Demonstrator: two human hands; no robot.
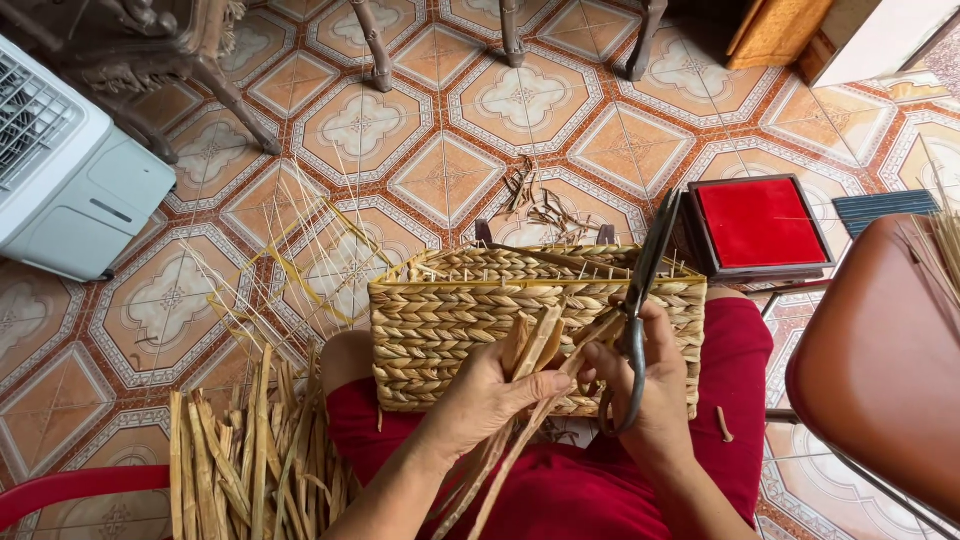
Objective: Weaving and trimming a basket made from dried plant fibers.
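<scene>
A: Going L to R, quick. Far L there's a white fan unit [60,170] on the tiled floor [440,170], dark carved furniture legs [215,85] behind it.

B: Bottom L?

A: Red chair arm [70,488] at the edge, then a bundle of dried reed strips [240,460] standing just beside my L knee. Loose thin yellow stakes [300,260] fan out over the tiles above that.

B: Main obj?

A: Woven basket [470,325], rectangular, braided straw, resting on my lap against the red skirt [590,490]. Upright stakes poke out along its top rim.

B: Hands?

A: My left hand [490,395] is curled around a few flat reed strands [535,345], thumb on top, in front of the basket's near wall. Strands run down-left past the wrist. My right hand [645,385] is closed through the handle loops of dark metal scissors [640,300]; blades point up and away, over the basket's R end. Can't tell if blades are parted. Fingertips of both hands nearly meet at the strands.

B: Rest, R side?

A: Cut scraps [540,205] on the floor beyond the basket. Red-topped box w/ dark frame [760,225] just R of the scissor tips, blue mat [885,208] past it, brown seat [880,370] at far R.
</scene>
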